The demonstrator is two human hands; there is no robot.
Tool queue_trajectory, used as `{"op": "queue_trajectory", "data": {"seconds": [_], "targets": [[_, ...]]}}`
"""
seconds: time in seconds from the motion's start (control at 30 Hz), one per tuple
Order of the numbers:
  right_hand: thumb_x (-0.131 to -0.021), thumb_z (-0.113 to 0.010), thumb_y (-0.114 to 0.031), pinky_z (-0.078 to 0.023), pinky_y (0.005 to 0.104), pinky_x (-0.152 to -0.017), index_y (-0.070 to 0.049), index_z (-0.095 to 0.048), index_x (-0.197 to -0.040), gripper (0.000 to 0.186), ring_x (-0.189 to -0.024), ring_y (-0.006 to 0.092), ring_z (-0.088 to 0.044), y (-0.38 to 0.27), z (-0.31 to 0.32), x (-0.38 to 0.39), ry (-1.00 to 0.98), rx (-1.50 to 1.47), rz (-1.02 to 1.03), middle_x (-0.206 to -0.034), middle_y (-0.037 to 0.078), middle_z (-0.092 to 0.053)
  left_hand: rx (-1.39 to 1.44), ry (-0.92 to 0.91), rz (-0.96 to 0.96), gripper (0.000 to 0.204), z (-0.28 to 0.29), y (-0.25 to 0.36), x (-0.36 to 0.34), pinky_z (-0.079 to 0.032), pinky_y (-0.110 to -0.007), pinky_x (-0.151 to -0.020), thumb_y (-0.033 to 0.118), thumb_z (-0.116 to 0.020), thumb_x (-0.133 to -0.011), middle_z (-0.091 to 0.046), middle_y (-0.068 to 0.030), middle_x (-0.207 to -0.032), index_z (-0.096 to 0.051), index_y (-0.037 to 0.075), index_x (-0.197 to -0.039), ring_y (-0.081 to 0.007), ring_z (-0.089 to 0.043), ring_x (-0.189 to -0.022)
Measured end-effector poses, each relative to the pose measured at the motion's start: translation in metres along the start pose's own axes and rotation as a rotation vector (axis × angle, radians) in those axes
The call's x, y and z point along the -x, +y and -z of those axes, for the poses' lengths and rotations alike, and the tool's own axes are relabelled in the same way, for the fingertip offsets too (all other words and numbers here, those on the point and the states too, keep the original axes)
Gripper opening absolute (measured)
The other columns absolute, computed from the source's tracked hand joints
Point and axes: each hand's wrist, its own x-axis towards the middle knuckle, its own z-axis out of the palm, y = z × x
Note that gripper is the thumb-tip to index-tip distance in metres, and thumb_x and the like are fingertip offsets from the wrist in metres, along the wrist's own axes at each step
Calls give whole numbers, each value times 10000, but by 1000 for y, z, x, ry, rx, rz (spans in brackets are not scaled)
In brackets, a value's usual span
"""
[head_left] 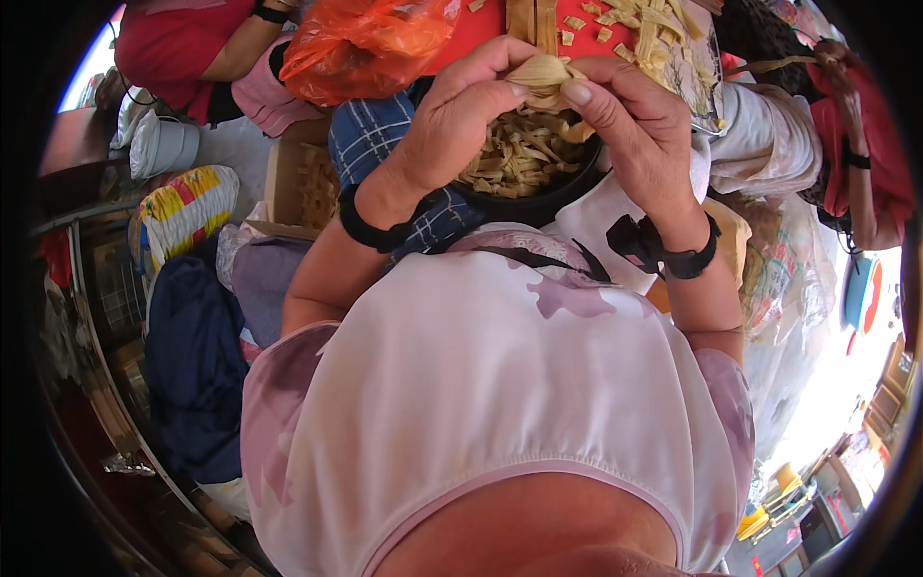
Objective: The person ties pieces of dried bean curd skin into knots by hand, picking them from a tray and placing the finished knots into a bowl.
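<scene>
My left hand (452, 123) and my right hand (630, 130) meet above a black round bowl (529, 202), both pinching a pale yellow, folded or bundled fibrous strip (543, 77) between thumbs and fingers. Many loose tan strips (514, 154) lie in the bowl just beneath. Beyond my hands is a red work surface (471, 38), with a long flat tan piece (529, 24) and several small cut bits (654, 29) scattered on it.
An orange plastic bag (351, 48) lies at upper left. Other people's arms show at top left (231, 48) and far right (865, 163). A cardboard box (288, 183), grey bucket (163, 144) and dark blue cloth (197, 356) are at my left.
</scene>
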Motion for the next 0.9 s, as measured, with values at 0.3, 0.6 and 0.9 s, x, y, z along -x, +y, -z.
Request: {"op": "queue_trajectory", "data": {"seconds": [0.3, 0.6, 0.9], "targets": [[-848, -609, -92, -370, 166, -532, -16, -622, -934, 116, -619, 39, -487, 35, -2, -6, 25, -345, -294, -755, -10, -590, -119, 366, -141, 102, -8, -23, 3, -440, -169, -685, 74, -574, -872, -600, -10, -822, -599, -1, -937, -44, -541, -767], [-927, -428, -401, -206, 185, -431, -92, -500, -878, 322, -468, 49, -287, 64, 33, -19, 150, -849, -538, -568, -40, -390, -378, 322, -146, 77, 15, -21, -10, -432, -159, -603, 39, -622, -826, -601, 17, -739, -608, 3, -892, -24, -526, -664], [-894, -544, -188, -220, 167, -437, -106, -504, -844, 103, -502, 16, -348, 68, 19, -18, 69, -409, -393, -608, -54, -438, -1186, 294, -403, 238, 8, -9, -14, -490, -316, -682, 63, -672, -739, -591, -79, -935, -583, 36, -957, -239, -605, -752]]}}
